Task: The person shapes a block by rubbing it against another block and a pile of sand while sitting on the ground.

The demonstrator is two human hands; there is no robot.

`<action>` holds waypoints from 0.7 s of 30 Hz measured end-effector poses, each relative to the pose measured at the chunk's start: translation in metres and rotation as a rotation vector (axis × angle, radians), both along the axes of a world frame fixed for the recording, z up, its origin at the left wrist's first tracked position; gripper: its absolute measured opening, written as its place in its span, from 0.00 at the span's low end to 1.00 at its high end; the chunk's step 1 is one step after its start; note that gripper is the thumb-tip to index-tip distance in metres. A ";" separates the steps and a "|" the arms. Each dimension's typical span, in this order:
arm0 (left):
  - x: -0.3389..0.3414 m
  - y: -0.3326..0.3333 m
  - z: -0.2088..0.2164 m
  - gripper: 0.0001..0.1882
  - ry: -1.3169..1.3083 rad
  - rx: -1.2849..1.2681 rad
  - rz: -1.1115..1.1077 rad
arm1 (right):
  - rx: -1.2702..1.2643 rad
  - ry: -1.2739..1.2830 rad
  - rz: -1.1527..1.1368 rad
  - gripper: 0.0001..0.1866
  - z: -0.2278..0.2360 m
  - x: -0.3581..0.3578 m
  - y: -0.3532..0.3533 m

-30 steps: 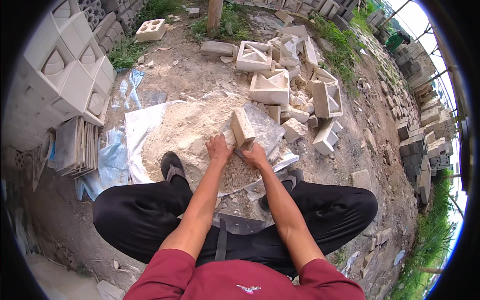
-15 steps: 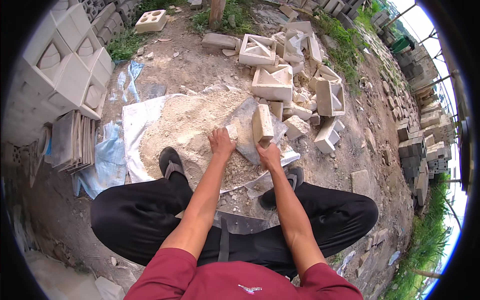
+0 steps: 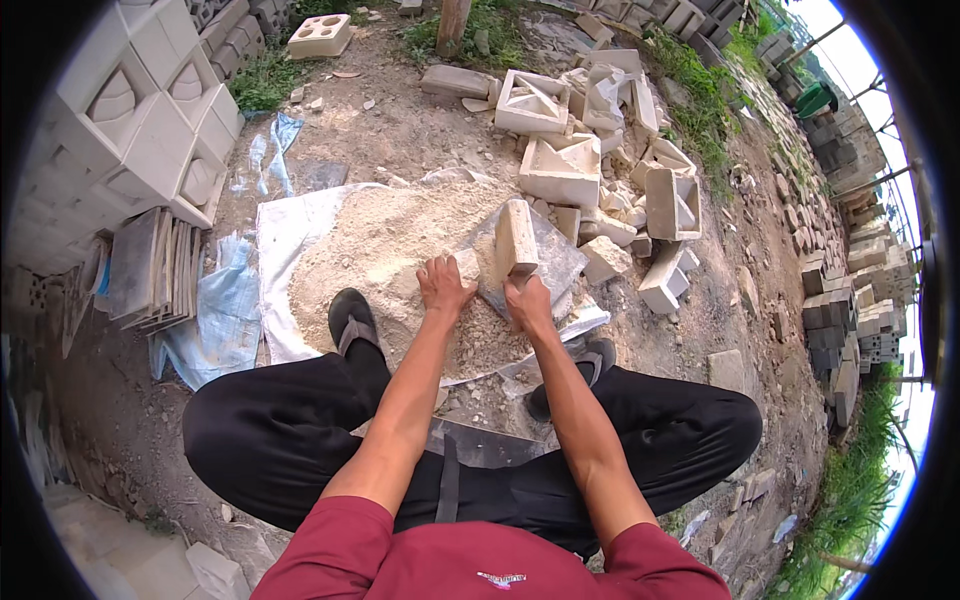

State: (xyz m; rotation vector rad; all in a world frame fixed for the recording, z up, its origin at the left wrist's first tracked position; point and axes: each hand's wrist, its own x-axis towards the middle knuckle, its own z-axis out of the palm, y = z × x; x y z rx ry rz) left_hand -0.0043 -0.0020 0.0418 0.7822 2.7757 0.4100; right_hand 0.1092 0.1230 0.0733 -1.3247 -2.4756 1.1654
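Gripping a pale rectangular concrete block by its lower end, the right hand stands it upright, long axis pointing away. The left hand rests beside it on the pale sand heap, fingers seemingly curled.

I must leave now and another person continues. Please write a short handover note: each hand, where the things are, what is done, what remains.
Right hand: grips a brick-shaped block, held upright over a grey slab.
Left hand: rests on a pale chunk beside the slab.
Both sit at the edge of the rubble pile on the white sheet.
Done: much crushed material lies heaped.
Left: probably the broken blocks beyond.
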 end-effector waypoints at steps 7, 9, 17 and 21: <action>-0.001 0.007 -0.001 0.35 0.046 0.019 0.041 | 0.111 -0.088 0.105 0.29 -0.006 -0.006 -0.030; 0.001 0.011 0.000 0.35 0.024 -0.003 0.035 | 0.095 -0.074 0.129 0.30 -0.008 -0.006 -0.020; -0.001 0.003 -0.003 0.34 0.006 -0.017 0.042 | 0.023 0.107 0.076 0.29 0.019 -0.023 -0.014; 0.002 0.010 -0.001 0.32 0.048 0.016 0.043 | 0.085 0.001 0.149 0.30 -0.012 0.001 -0.016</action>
